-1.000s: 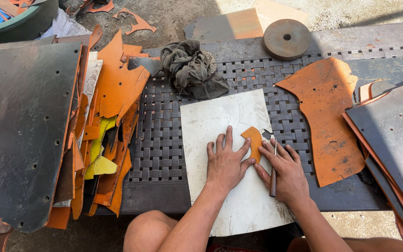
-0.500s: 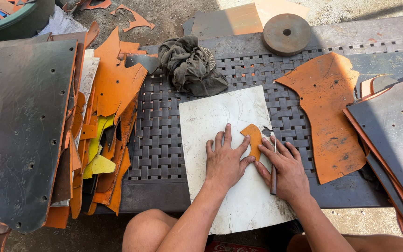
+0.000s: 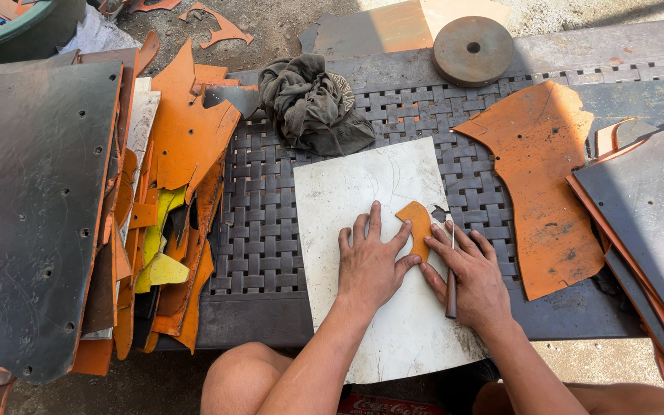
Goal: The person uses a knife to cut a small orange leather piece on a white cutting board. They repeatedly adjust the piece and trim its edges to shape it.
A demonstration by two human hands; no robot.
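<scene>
Now small orange leather piece [image 3: 416,224] between hands, left hand [image 3: 369,265] flat, right hand [image 3: 472,277] gripping knife [image 3: 451,280]

Scraps and sheets crowd a woven work mat [image 3: 270,230].
A crumpled dark rag [image 3: 313,104] lies near a round metal disc [image 3: 473,50]; a large orange cut-out [image 3: 543,180] lies right, stacked orange and yellow offcuts [image 3: 174,215] and a dark drilled sheet [image 3: 28,215] left.

Leather piece [image 3: 416,227] on board [image 3: 363,184]; rag [image 3: 313,104] behind
</scene>
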